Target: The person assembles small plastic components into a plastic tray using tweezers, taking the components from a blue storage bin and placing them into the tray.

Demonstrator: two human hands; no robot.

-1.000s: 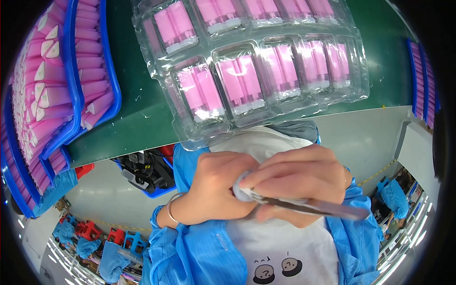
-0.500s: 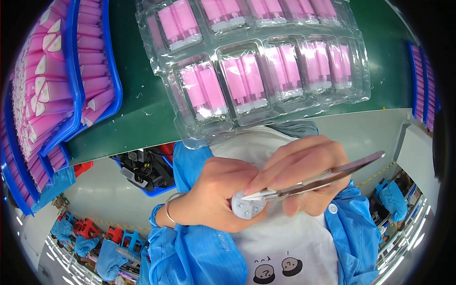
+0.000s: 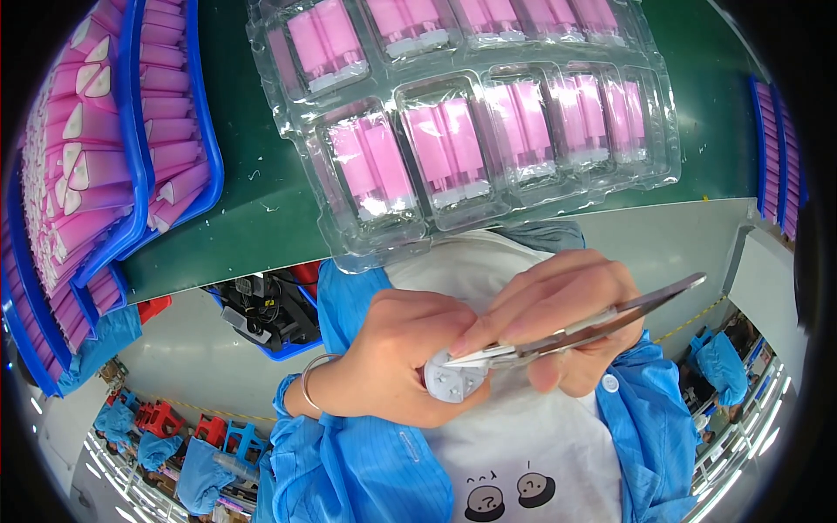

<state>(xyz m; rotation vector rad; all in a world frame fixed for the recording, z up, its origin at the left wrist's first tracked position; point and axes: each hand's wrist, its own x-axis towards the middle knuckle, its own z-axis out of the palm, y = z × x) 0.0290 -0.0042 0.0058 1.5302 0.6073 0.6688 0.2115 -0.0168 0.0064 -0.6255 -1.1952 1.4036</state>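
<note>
My left hand (image 3: 392,353) is closed around a pale grey, rounded plastic part (image 3: 455,382) with small raised bumps on its face. Only that face shows; the rest is hidden in my fingers. My right hand (image 3: 558,314) grips shiny metal tweezers (image 3: 602,326), their pointed end resting at the upper edge of the grey part. Both hands are held close together in front of my body, off the near edge of the green table (image 3: 253,227). Beyond them lies a clear plastic blister tray (image 3: 436,234) with pink pieces (image 3: 370,161) in its compartments.
Blue bins (image 3: 144,187) heaped with pink, white-ended pieces stand at the left. More blue bins (image 3: 769,148) stand at the far right. Below the table, a blue crate (image 3: 288,350) holds black items and cables. Red stools (image 3: 159,418) show at the lower left.
The tweezers have turned slightly in my right hand, and its fingers have shifted a little. My left hand and the grey part have hardly moved.
</note>
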